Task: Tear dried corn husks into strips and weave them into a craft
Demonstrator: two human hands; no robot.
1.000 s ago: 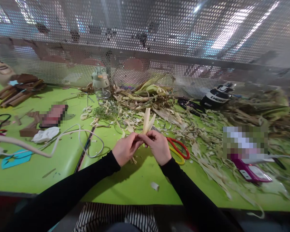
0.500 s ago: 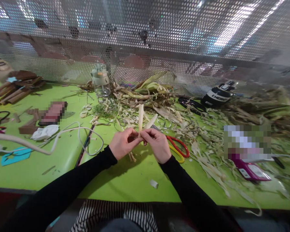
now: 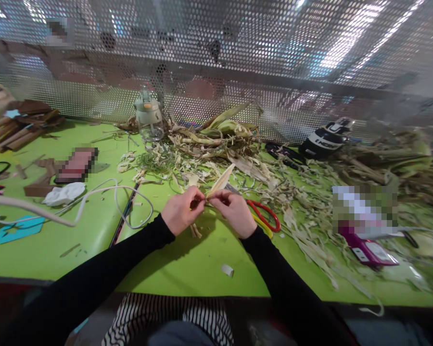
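Note:
A pale strip of corn husk [image 3: 222, 179] slants up and to the right from between my fingertips. My left hand [image 3: 182, 210] pinches the lower end of the husk, and a short bundle of husk ends [image 3: 195, 231] sticks out below it. Close beside it, my right hand [image 3: 234, 211] is closed on the same husk with thumb and finger. Scissors [image 3: 265, 216] with red and yellow handles lie on the table, partly behind my right hand. Another pale husk piece [image 3: 193, 180] shows just above my left hand.
Dried husks [image 3: 216, 137] and shreds are heaped at the back of the green table [image 3: 159, 274]. A clear bottle [image 3: 149, 120] and a black bottle [image 3: 326, 139] stand by the perforated metal screen. At left are a white cable [image 3: 94, 194] and a phone [image 3: 77, 165]; a magenta device [image 3: 370, 250] lies right.
The husk strip, upright before, now leans to the right. My hands have stayed close together, with the fingertips slightly shifted. The whole view has moved a little.

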